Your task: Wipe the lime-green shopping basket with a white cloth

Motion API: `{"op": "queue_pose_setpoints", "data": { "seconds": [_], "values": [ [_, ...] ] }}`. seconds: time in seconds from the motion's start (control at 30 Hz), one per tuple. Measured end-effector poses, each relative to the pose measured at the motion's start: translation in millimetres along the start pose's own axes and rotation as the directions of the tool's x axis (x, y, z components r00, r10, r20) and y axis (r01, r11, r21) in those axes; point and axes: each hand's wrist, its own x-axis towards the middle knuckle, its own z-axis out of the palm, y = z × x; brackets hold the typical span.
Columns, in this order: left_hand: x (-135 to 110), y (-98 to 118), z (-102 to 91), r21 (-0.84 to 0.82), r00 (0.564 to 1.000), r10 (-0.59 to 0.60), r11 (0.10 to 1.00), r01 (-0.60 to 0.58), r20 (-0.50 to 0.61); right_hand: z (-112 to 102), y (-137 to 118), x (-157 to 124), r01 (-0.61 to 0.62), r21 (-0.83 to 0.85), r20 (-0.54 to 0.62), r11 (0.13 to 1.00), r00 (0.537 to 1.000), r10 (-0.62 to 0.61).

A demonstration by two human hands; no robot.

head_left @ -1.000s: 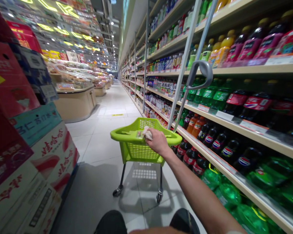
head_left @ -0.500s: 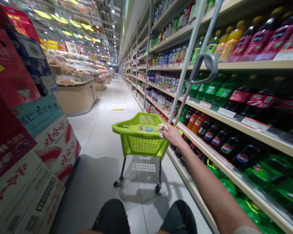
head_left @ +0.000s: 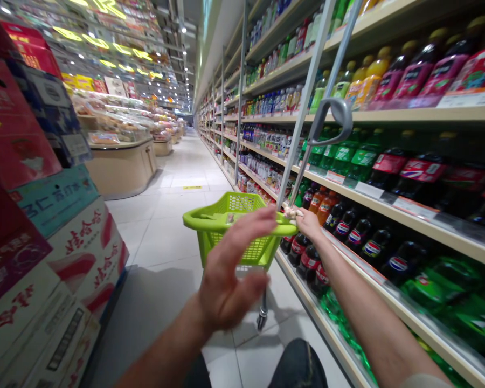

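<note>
A small green shopping cart (head_left: 210, 220) with perforated basket walls stands on the floor in front of me. My right hand (head_left: 307, 222) reaches to its right corner, closed on a crumpled whitish wad (head_left: 293, 212), perhaps cloth or tissue. Whether that hand also touches the rim I cannot tell. Between me and the basket, my left hand (head_left: 231, 275) is raised with fingers stretched, slightly blurred, holding nothing. It hides part of the basket and a front leg. Just beyond my right hand rises a slim metal pole (head_left: 301, 180) with a grey loop handle (head_left: 339, 121).
Shelves of drink bottles (head_left: 347, 226) run along the right, close to the cart. Stacked cartons (head_left: 70, 237) stand on the left. Farther along the tiled aisle (head_left: 167, 202) is a rounded display counter (head_left: 119, 170) with packaged goods. My knee (head_left: 301, 364) shows below.
My left hand has come up into view in front of the cart. The right hand has shifted right along the rim to the corner with the whitish wad.
</note>
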Motion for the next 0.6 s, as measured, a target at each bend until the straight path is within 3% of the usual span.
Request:
{"op": "queue_pose_setpoints", "data": {
  "seconds": [0.07, 0.13, 0.17, 0.23, 0.33, 0.47, 0.53, 0.6],
  "values": [
    [31, -44, 14.7, 0.284, 0.988, -0.157, 0.947, 0.148, 0.009, -6, 5, -7, -0.014, 0.023, -0.021, 1.0, 1.0, 0.014],
    [43, -84, 26.2, 0.58, 0.942, -0.334, 0.771, 0.262, 0.019, -9, 9, -16, -0.024, 0.041, -0.04, 0.999, 0.999, 0.025],
    [42, -100, 30.2, 0.67, 0.912, -0.405, 0.695, 0.26, 0.066, -8, 9, -21, -0.015, 0.054, -0.061, 0.998, 0.998, 0.018],
    [34, -122, 34.7, 0.758, 0.893, -0.43, 0.623, 0.191, 0.128, -2, 5, -33, 0.056, 0.081, -0.136, 0.995, 0.99, -0.045],
    [23, -130, 35.9, 0.797, 0.9, -0.408, 0.59, 0.131, 0.154, 21, -17, -53, 0.258, 0.091, -0.255, 0.962, 0.94, -0.228],
    [22, -126, 35.5, 0.804, 0.918, -0.376, 0.581, 0.131, 0.122, 50, -47, -64, 0.504, 0.044, -0.22, 0.863, 0.847, -0.483],
    [22, -126, 35.3, 0.797, 0.928, -0.357, 0.589, 0.134, 0.108, 51, -43, -62, 0.537, 0.006, -0.189, 0.843, 0.829, -0.527],
    [21, -127, 35.3, 0.785, 0.935, -0.337, 0.607, 0.127, 0.109, 43, -28, -56, 0.47, -0.028, -0.219, 0.882, 0.858, -0.464]
  ]
}}
